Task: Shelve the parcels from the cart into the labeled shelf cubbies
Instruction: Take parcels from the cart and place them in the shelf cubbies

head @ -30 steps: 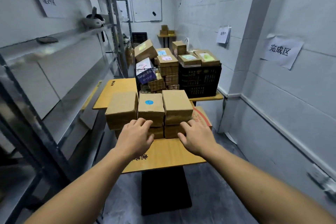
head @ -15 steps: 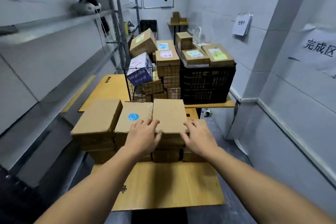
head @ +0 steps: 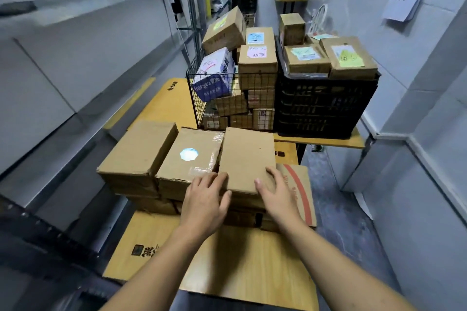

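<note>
Change since 1.0 s ago: we stood back with 1 hand on each of 2 neighbouring boxes; now the view has closed in and tipped down, and both hands sit on 1 box. The left hand (head: pixel 204 201) clasps the near-left corner of the plain parcel (head: pixel 246 156), its fingers (head: pixel 211 178) curled into the seam against the sticker parcel (head: pixel 188 159). The right hand (head: pixel 276 198) clasps the near-right corner, thumb on top, fingers curled down the side. The plain parcel lies on the top layer of the stack on the tabletop (head: pixel 227 262), rightmost of 3, not yet lifted. We read this as the pick settled and the lift due next. Not resolved: no address label shows on the parcel's top, so its cubby is unknown; the fingertips and the lower layer are hidden by the hands; the shelf (head: pixel 75 5) at left is blurred and shows no cubby labels; the wire basket (head: pixel 199 83) and black crate (head: pixel 323 106) behind hold further parcels, count unclear.
</note>
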Demonstrator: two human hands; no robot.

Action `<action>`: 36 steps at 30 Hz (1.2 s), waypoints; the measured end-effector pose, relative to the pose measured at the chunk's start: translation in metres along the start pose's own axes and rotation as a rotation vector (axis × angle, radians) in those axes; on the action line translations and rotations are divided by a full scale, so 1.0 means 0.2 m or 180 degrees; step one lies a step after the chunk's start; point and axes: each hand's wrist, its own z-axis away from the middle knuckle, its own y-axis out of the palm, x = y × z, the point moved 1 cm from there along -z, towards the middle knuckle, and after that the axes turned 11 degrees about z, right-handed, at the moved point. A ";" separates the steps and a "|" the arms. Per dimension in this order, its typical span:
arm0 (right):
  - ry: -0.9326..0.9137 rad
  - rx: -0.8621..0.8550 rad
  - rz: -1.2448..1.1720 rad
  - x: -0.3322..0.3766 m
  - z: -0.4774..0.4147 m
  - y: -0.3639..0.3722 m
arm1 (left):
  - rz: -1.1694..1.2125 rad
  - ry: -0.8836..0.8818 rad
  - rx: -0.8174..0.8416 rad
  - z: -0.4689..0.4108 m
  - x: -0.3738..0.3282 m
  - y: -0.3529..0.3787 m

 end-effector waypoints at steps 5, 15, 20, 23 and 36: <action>-0.0033 -0.0160 -0.0367 -0.05 0.02 -0.05 | 0.0353 0.0010 -0.0095 0.04 -0.09 0.01; -0.0215 -0.0301 -0.1146 -0.15 0.13 -0.16 | 0.2095 -0.0639 -0.0365 0.05 -0.12 -0.02; -0.0305 -0.0227 -0.1446 -0.19 0.16 -0.20 | 0.2373 -0.0900 -0.0038 0.04 -0.10 0.01; -0.0311 -0.0133 -0.1642 -0.17 0.16 -0.22 | 0.2823 -0.1029 0.0113 0.04 -0.13 0.02; -0.0597 0.0267 -0.0907 -0.02 0.23 -0.29 | 0.2255 -0.0310 -0.0528 0.08 -0.24 0.00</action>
